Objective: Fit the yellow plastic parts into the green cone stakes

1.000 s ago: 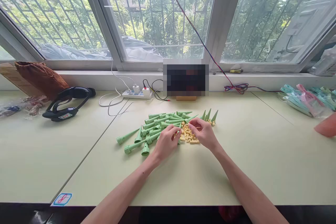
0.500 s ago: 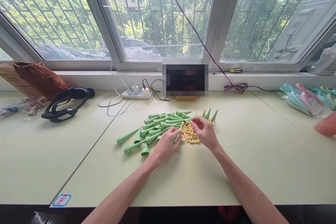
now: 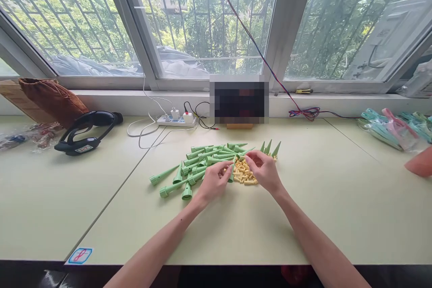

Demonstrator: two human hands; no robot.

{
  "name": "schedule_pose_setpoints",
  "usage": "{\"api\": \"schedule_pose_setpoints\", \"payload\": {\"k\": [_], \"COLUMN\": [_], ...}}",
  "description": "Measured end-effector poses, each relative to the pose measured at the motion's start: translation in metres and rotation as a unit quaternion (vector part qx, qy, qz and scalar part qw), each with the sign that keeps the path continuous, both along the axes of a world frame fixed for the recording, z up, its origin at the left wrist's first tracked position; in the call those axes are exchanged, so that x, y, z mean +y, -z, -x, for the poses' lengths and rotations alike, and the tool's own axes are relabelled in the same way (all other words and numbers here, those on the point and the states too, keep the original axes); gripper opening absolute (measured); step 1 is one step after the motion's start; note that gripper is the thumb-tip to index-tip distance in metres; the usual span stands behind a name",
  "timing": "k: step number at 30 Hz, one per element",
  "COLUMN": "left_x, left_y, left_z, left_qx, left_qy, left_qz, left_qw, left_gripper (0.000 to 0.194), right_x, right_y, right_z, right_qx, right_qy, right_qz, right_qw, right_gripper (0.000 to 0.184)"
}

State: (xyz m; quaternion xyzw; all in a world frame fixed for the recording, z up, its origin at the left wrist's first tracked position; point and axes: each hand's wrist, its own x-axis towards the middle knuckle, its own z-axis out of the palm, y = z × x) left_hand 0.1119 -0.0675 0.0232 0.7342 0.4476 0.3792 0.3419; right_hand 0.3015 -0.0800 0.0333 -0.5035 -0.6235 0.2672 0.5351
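Note:
My left hand (image 3: 216, 179) is closed around a green plastic spike (image 3: 232, 172), a hollow cone that stands roughly upright with its tip up. Just right of it, my right hand (image 3: 266, 171) has thumb and fingers pinched together near that tip; what they hold, if anything, is too small to make out. Between and beneath the hands lies a heap of small yellow plastic pieces (image 3: 243, 174). Many more green spikes with ribbed collars (image 3: 189, 177) lie piled left of and behind my left hand. Behind my right hand several green spikes (image 3: 268, 147) point upward, with yellow pieces around them.
At the back stand a blurred dark screen (image 3: 241, 103) and a white power strip (image 3: 177, 120) with cables. A black headset (image 3: 89, 132) and brown pouch (image 3: 52, 101) lie left. Bagged green and pink items (image 3: 388, 128) and an orange object (image 3: 420, 162) are far right.
The spike in my left hand has turned from tilted to more upright, and the left fingers have shifted around it. My right hand stays almost in place.

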Motion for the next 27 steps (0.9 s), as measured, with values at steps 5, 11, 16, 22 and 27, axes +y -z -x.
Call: {"api": "schedule_pose_setpoints", "payload": {"k": [5,11,16,22,27], "left_x": [0.0026,0.0013,0.0016,0.0012,0.0007], "left_y": [-0.0064,-0.0104,-0.0091,-0.0097,-0.0086], "left_z": [0.0012,0.0009,0.0003,-0.0007,-0.0014], "left_qx": [-0.139,-0.161,-0.167,-0.171,-0.186], "left_qy": [0.016,0.009,0.001,0.001,-0.004], "left_qz": [0.104,0.111,0.088,0.078,0.084], "left_qw": [0.985,0.981,0.982,0.982,0.979], "left_gripper": [0.043,0.039,0.035,0.035,0.039], "right_x": [-0.0041,-0.0061,-0.0057,-0.0065,-0.0064], "right_y": [-0.0049,-0.0046,-0.0039,-0.0048,-0.0045], "right_z": [0.0013,0.0018,0.0026,0.0037,0.0043], "right_qx": [0.006,0.003,-0.013,-0.040,-0.044], "right_qy": [-0.022,-0.071,-0.086,-0.090,-0.099], "right_qz": [-0.012,-0.025,-0.023,-0.014,-0.013], "right_qw": [1.000,0.997,0.996,0.995,0.994], "right_gripper": [0.018,0.014,0.013,0.018,0.021]}}
